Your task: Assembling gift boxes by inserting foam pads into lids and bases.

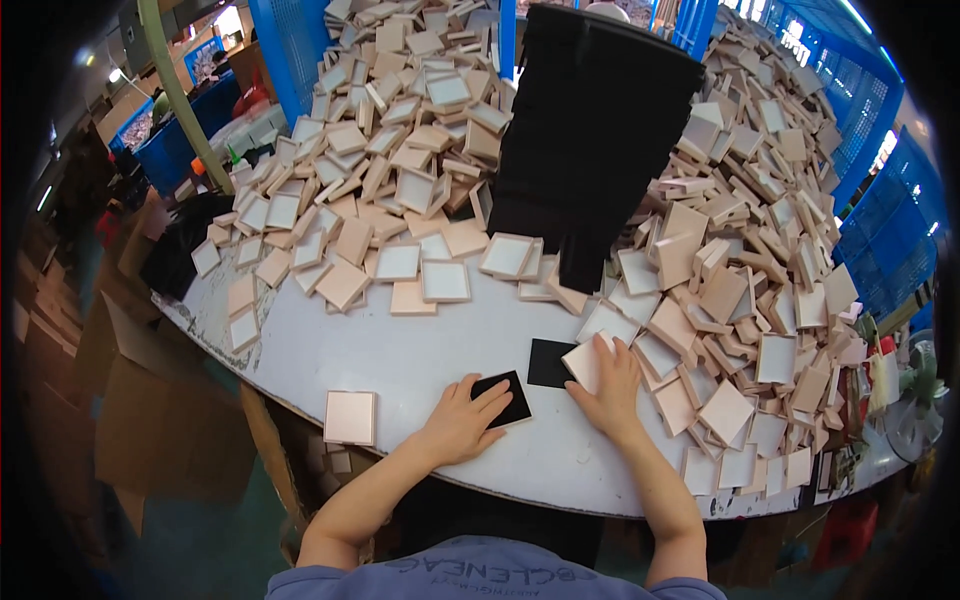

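My left hand grips a small square box with a black face, its fingers over the top and its thumb at the near edge. To the right, my right hand is closed on a pale pink square box part, fingers at its far edge and thumb at the near left. Partly beneath that part, a flat black square pad lies on the table. One closed pale pink box sits apart near the table's front edge, left of my left hand.
A large heap of pale box parts, several with white insides, covers the back left of the white table. Another heap fills the right side. Between them rises a tall black stack. Blue perforated crates and a cardboard box stand around.
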The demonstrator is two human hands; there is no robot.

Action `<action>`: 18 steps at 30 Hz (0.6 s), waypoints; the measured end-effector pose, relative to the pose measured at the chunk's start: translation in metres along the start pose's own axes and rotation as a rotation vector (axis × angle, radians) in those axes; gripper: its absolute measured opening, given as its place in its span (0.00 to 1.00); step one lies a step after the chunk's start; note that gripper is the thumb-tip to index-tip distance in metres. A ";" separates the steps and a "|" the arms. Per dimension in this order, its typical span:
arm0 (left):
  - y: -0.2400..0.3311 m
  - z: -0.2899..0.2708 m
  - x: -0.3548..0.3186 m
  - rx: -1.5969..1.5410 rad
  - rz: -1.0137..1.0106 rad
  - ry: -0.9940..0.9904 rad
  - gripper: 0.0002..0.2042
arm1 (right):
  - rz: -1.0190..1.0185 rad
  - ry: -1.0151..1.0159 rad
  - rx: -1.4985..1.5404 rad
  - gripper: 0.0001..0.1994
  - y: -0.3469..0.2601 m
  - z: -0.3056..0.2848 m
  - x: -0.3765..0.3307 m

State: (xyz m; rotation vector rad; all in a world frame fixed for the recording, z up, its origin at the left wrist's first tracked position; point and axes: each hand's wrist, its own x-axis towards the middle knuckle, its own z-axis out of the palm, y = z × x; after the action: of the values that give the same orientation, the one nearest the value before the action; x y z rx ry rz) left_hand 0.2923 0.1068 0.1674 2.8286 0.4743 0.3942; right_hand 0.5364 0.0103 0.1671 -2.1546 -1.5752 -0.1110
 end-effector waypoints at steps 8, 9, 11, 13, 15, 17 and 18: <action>-0.016 -0.001 -0.019 -0.339 -0.168 0.163 0.31 | -0.652 -0.331 0.400 0.38 -0.046 0.000 0.016; -0.018 -0.004 -0.022 -0.287 -0.179 0.152 0.35 | -0.651 -0.325 0.401 0.38 -0.049 0.006 0.018; -0.017 -0.004 -0.026 -0.307 -0.320 0.100 0.47 | -0.648 -0.360 0.446 0.37 -0.052 0.019 0.024; -0.026 0.007 -0.025 -0.441 -0.271 0.189 0.49 | -0.685 -0.377 0.469 0.37 -0.056 0.027 0.031; -0.030 0.014 -0.028 -0.574 -0.225 0.277 0.51 | -0.722 -0.397 0.494 0.37 -0.063 0.029 0.033; -0.029 0.012 -0.023 -0.684 -0.181 0.223 0.51 | -0.755 -0.451 0.465 0.36 -0.067 0.028 0.034; -0.028 0.009 -0.022 -0.686 -0.180 0.221 0.51 | -0.753 -0.451 0.465 0.36 -0.066 0.026 0.033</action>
State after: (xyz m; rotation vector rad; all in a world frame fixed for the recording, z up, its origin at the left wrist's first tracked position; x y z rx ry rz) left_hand 0.2671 0.1236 0.1465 2.0760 0.5103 0.6833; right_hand 0.4816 0.0659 0.1762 -1.2021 -2.3163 0.4863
